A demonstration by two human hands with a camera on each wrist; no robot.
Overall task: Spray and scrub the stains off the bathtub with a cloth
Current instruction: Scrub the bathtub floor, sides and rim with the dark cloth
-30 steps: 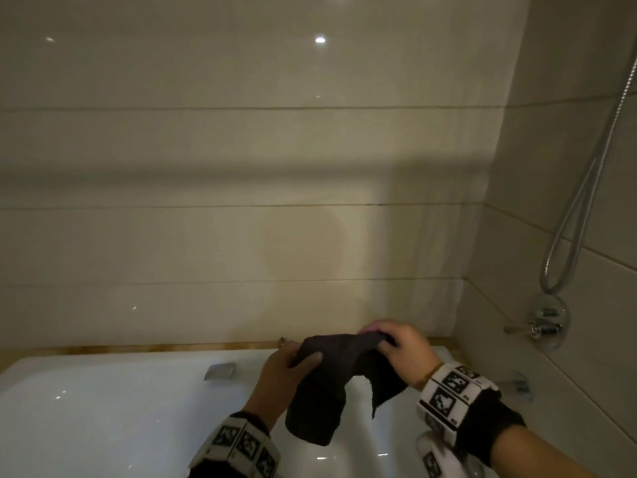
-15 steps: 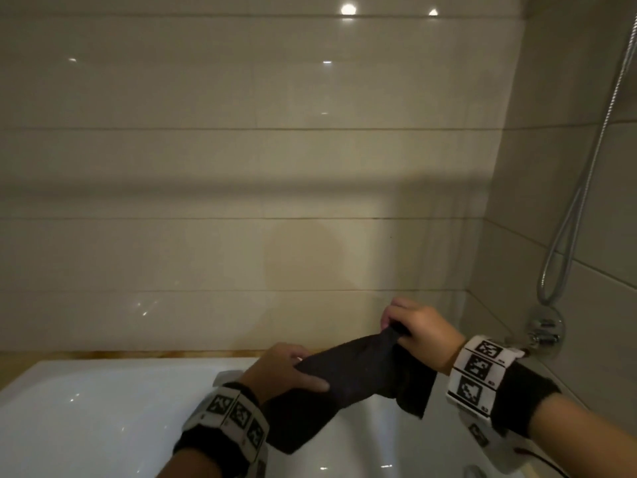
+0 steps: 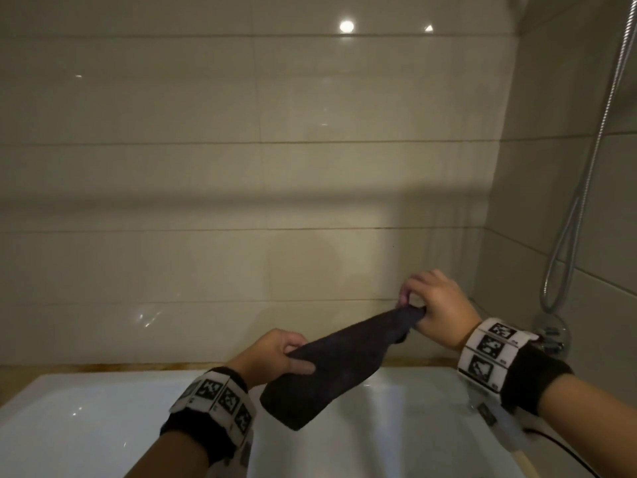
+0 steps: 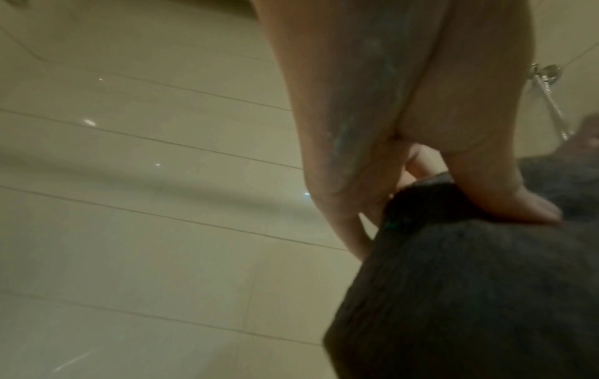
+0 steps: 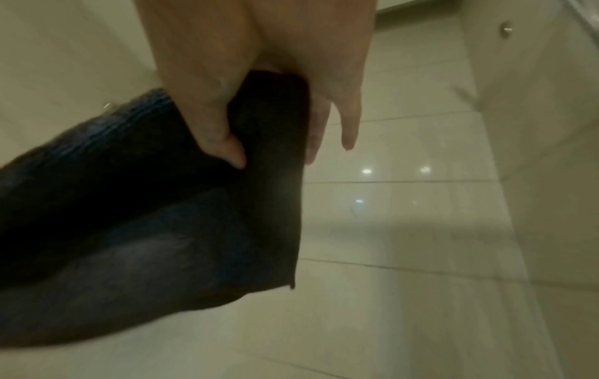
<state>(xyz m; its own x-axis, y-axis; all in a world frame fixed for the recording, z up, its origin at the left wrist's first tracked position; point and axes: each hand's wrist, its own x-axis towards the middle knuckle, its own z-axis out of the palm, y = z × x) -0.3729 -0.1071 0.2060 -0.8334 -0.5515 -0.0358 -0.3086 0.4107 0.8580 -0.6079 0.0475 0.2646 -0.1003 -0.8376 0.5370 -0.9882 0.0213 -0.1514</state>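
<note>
Cloth (image 3: 348, 360): dark, stretched slantwise between both hands above the tub (image 3: 103, 419), lower end hanging free.
Left hand (image 3: 275, 357): grip clenched on the cloth's lower part, thumb on top.
Right hand (image 3: 437, 305): pinches the upper end; fingers blurred, perhaps two extended.
Hose (image 3: 586, 188): hangs right.

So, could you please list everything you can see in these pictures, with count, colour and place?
cloth: one, dark grey, held in the air above the tub, stretched between both hands
bathtub: one, white, along the bottom
wall tiles: many, beige, glossy, behind and right of the tub
shower hose: one, chrome, right wall
tap fitting: one, chrome, below the hose
wristbands: two, black and white, one per wrist
left hand: grips the cloth's lower end
right hand: pinches its upper end
</note>
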